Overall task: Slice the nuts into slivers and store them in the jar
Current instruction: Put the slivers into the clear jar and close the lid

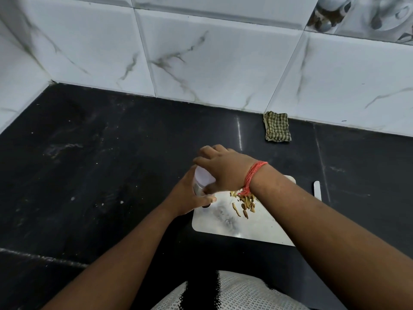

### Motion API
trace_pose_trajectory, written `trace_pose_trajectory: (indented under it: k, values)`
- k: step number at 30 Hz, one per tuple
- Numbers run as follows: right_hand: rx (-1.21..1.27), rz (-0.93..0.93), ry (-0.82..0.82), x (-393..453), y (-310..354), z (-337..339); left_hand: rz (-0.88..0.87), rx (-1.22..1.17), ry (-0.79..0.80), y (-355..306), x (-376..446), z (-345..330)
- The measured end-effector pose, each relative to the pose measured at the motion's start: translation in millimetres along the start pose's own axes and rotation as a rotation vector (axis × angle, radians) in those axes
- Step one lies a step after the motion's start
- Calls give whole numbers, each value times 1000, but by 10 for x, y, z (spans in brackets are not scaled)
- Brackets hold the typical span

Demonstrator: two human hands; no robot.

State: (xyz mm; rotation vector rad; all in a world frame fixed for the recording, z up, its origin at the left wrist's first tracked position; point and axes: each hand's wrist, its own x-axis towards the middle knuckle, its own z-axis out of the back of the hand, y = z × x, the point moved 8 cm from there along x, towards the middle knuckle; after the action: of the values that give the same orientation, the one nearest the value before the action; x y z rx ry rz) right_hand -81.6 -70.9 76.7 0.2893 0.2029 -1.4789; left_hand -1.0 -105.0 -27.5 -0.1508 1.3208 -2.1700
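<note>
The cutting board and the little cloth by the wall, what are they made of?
The cutting board looks like shiny steel, since it mirrors blurry light and dark patches, though glossy plastic is possible. The checked cloth looks like soft woven cotton, folded, with a green and pale check pattern.

I see the cutting board [245, 222] lying on the table [100, 175] near its front edge, right of centre. The slivers [244, 203] lie on the board's far half. The jar [201, 182] stands at the board's far left corner, between my hands. The knife [317, 189] lies just off the board's far right corner. The folded cloth [277, 127] sits against the wall at the table's back edge, well behind the board
</note>
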Motion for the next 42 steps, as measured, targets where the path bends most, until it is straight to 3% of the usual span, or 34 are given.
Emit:
trace_pose_trajectory:
  k: [3, 9, 13, 17, 21, 25, 35, 42]
  values:
    - [-113, -74, -50, 35, -15, -38, -4, -18, 7, -43, -5, -9]
    - [-114, 169, 46, 44, 156, -9, 45, 39, -1, 27, 10, -16]
    - [54, 244, -56, -5, 101, 206, 59, 13, 5, 83, 14, 7]
    - [505, -14, -314, -70, -529, 261, -11, -79, -11, 47, -14, 3]
    - [591, -423, -455, -229, -1305, -284, 10, -131, -31, 113, -48, 8]
    - [640, -678, -554, -390, -1677, -844, 29, -133, -54, 166, -67, -11]
    - [537, -792, -540, -445, -1887, -1108, 21, -121, -102, 214, -40, -42]
    - [517, -728, -713, -733, -1676, -910, -2, -113, -132, 251, -78, 0]
